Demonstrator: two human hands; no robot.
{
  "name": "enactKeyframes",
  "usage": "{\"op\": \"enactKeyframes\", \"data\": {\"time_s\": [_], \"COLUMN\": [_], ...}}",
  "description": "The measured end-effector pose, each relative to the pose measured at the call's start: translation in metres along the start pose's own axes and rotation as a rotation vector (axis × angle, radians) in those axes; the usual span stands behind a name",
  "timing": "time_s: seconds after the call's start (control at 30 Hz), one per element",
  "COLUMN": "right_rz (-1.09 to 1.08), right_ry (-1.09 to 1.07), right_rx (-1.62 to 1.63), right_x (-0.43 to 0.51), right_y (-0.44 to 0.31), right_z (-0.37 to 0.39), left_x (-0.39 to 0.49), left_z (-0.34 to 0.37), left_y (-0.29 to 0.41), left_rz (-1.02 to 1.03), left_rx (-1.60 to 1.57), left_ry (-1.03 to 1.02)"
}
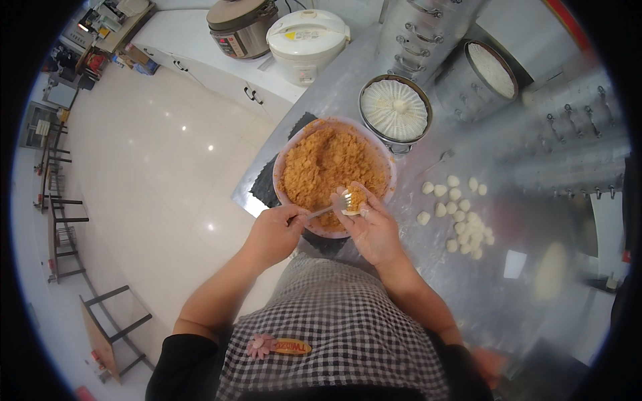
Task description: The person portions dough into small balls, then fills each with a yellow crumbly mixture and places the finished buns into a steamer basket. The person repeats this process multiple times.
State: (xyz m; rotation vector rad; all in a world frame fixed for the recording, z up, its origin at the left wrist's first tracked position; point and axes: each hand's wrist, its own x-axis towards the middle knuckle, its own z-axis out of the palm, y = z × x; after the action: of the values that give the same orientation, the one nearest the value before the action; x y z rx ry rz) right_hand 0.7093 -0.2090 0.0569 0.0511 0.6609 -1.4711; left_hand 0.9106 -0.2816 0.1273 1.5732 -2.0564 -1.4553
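My left hand (275, 234) grips the handle of a metal fork (321, 211) whose tines press on orange filling (357, 196). That filling sits in a small white dough wrapper (349, 212), cupped in the fingers of my right hand (375, 233). Both hands are over the near side of a pale pink basin (393, 168). Inside it lies a large heap of crumbly orange filling mixture (321, 160). To the right of the basin, several small dough pieces (471, 231) lie on the metal table, some bunched together.
A second fork (442, 159) lies on the metal table (416, 240). Behind the basin stands a round steamer with a white woven liner (396, 108). Stacked metal steamers (416, 40) rise farther back. A white rice cooker (307, 45) and an electric pressure cooker (241, 27) occupy the counter.
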Motion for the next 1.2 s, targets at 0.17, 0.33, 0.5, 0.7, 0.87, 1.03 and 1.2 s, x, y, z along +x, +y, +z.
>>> {"op": "enactKeyframes", "data": {"time_s": [0.17,0.33,0.5,0.7,0.87,1.03,1.2], "right_rz": [-0.097,-0.051,-0.176,-0.414,-0.241,-0.119,-0.062], "right_ry": [0.005,0.013,0.080,0.137,0.117,0.026,-0.007], "right_rx": [-0.113,-0.219,-0.605,-0.992,-0.534,-0.081,-0.087], "right_x": [0.000,0.001,0.003,0.007,0.009,0.004,0.004], "right_y": [-0.003,-0.005,-0.002,-0.012,-0.020,-0.016,-0.007], "right_z": [0.002,0.001,-0.002,-0.009,-0.008,0.000,0.000], "left_x": [-0.003,-0.009,-0.011,0.001,0.023,0.044,0.054], "left_z": [-0.006,-0.010,-0.006,0.004,0.038,0.065,0.070], "left_y": [0.005,0.008,0.012,-0.008,-0.022,-0.016,-0.013], "left_rz": [0.141,0.201,0.243,0.285,0.511,0.126,-0.132], "left_rx": [0.126,0.157,0.230,0.498,0.712,-0.284,-0.845], "left_ry": [0.077,0.097,0.115,0.124,0.368,0.098,-0.170]}}
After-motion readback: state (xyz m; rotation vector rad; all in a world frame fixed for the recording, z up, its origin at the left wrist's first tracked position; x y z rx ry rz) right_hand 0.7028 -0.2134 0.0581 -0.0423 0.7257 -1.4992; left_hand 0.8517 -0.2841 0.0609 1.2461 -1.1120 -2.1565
